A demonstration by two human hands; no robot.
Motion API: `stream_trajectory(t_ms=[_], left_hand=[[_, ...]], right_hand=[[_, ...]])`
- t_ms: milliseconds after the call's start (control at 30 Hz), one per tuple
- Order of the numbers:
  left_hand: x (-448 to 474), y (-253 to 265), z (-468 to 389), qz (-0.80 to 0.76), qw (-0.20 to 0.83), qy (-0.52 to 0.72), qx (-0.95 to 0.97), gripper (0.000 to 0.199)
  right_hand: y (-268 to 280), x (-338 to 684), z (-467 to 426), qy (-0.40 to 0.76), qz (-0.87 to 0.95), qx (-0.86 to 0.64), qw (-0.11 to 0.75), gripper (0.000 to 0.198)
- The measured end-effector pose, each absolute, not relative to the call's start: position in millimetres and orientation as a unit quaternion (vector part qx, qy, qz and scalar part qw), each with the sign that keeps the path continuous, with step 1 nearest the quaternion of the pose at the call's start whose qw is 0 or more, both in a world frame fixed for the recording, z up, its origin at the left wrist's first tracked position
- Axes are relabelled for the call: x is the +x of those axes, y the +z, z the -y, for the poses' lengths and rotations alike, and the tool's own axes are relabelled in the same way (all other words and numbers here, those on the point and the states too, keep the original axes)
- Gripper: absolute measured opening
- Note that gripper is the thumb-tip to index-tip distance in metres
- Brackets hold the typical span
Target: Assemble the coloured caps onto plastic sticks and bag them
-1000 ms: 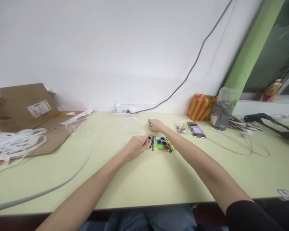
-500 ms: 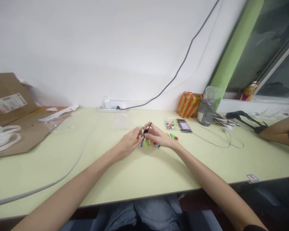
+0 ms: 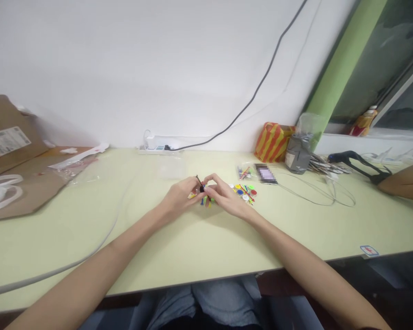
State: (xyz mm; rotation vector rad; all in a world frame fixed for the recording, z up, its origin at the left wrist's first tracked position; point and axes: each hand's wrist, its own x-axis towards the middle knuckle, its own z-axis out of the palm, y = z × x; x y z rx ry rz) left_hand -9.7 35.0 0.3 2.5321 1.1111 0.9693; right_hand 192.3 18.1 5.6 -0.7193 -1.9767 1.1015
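Note:
Between my fingertips is a small black round piece with a thin black stick, tilted with its upper end to the left. My left hand pinches it from the left. My right hand has thumb and forefinger closed on its other side. Beneath and behind the fingers lie small coloured plastic pieces in blue, green and yellow, partly hidden. Just right of my right hand are more coloured discs and thin sticks.
A clear bag of coloured pieces lies beside a phone. Behind stand a striped bag and a grey pouch. A power strip sits by the wall, cardboard at left. Another person's arm rests at right.
The black stick has swung from leaning right to leaning left. My right hand has shifted slightly, and more coloured discs show to its right. The view has moved a little.

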Motion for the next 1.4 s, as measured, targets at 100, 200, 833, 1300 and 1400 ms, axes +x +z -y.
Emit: stream_trajectory(t_ms=[100, 200, 833, 1300, 1400], left_hand=[[-8, -1, -36, -0.379, 0.076, 0.324, 0.864, 0.019], [-6, -1, -33, -0.378, 0.047, 0.334, 0.863, 0.015], [-8, 13, -21, -0.337, 0.067, 0.307, 0.887, 0.017], [-17, 7, -39, -0.285, -0.025, 0.296, 0.911, 0.016], [-20, 6, -42, -0.288, -0.02, 0.299, 0.909, 0.019]], right_hand=[[7, 187, -11, 0.332, 0.805, -0.304, 0.386, 0.024], [8, 183, -7, 0.268, 0.82, -0.312, 0.398, 0.015], [13, 208, -30, 0.466, 0.754, -0.248, 0.391, 0.037], [12, 303, -90, 0.014, 0.705, -0.614, 0.356, 0.028], [13, 305, -90, 0.024, 0.724, -0.613, 0.316, 0.036]])
